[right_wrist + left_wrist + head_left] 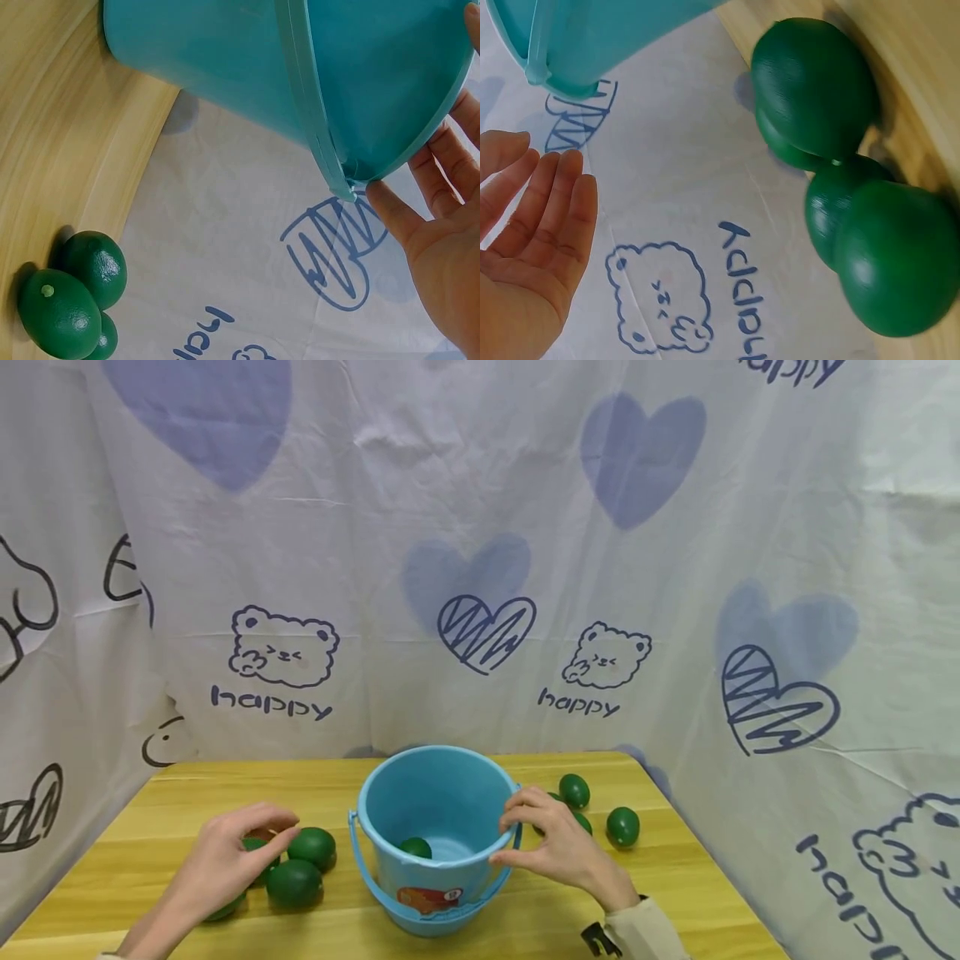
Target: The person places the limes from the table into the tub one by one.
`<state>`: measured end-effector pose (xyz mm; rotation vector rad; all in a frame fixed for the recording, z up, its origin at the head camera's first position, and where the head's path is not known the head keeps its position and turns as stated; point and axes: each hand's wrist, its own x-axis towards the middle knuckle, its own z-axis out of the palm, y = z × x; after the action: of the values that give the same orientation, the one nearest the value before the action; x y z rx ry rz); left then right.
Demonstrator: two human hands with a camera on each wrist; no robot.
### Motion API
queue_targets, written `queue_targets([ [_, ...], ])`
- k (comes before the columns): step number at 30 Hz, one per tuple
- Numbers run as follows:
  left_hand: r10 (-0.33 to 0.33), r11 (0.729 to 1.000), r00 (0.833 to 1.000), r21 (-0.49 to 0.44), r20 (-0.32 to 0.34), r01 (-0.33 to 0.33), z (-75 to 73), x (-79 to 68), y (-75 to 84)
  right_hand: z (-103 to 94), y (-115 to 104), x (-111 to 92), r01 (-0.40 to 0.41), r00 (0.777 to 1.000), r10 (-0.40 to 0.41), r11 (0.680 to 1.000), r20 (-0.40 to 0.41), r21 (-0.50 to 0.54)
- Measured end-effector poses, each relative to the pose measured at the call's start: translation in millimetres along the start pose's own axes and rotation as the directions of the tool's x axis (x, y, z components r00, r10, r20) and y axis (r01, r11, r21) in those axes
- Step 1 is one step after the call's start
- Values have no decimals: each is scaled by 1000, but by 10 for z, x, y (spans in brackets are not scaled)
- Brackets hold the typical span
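Observation:
A light blue bucket [435,893] with its handle lowered stands upright on the wooden table, and one green lime [415,847] lies inside it. My right hand [558,843] is at the bucket's right rim, its fingertips touching the outside of the edge near the handle joint. Beside a left-hand group of several limes [294,883], my left hand [225,860] hovers with gently bent fingers and nothing between them. In the left wrist view those limes [814,86] sit to the side of the palm, apart from the fingers.
To the right of the bucket, beyond the right hand, lie several more limes [622,827]. The yellow wooden table [330,781] ends at a white printed curtain [360,568] that hangs behind it and along both sides.

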<state>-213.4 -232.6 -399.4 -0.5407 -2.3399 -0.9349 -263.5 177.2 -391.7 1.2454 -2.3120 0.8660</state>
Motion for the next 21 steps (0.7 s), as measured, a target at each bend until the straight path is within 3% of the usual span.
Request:
queue_targets([
  [16,-83,994,996,68,-30,85,-241,-193,-243,11,2,15,27,1000,-27,1000,-16,0],
  [21,-127,987,992,95,-10,127,-309,-243,-323,9,-3,16,21,1000,-21,1000,-14,1],
])
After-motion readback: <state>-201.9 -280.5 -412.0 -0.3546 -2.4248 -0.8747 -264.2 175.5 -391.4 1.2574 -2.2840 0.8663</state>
